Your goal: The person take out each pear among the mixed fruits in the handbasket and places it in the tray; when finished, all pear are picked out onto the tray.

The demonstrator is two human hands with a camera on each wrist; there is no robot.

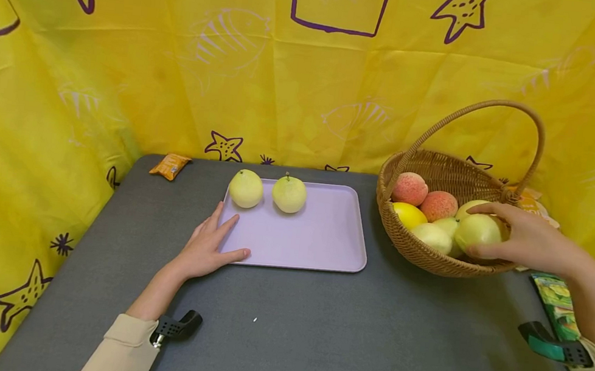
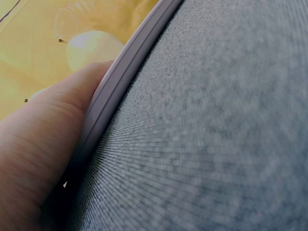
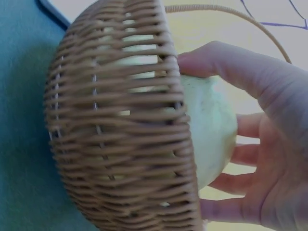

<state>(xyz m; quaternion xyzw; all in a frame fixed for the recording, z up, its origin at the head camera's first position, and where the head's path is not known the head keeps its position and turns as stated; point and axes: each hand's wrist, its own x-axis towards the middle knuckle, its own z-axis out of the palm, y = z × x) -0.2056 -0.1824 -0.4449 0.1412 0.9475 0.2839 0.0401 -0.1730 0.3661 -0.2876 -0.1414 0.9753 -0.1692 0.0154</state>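
Two yellow-green pears point(image 1: 289, 194) stand at the back left of a lilac tray point(image 1: 303, 235). My left hand point(image 1: 208, 247) rests with spread fingers on the tray's left end; in the left wrist view its thumb point(image 2: 72, 94) lies over the rim. On the right, my right hand point(image 1: 528, 236) grips a pale green pear point(image 1: 478, 233) inside a wicker basket point(image 1: 426, 262). The right wrist view shows thumb and fingers around that pear point(image 3: 209, 130), its lower part hidden by the basket wall. Beside it in the basket lie more pale fruit point(image 1: 432, 237), two peaches point(image 1: 410, 188) and a lemon point(image 1: 408, 215).
The basket's tall handle point(image 1: 483, 102) arches over the fruit. An orange packet point(image 1: 170, 166) lies at the table's back left corner. A green packet point(image 1: 558, 307) lies right of the basket, partly behind my right forearm. A yellow patterned cloth point(image 1: 307, 101) hangs around the dark grey table point(image 1: 313, 334).
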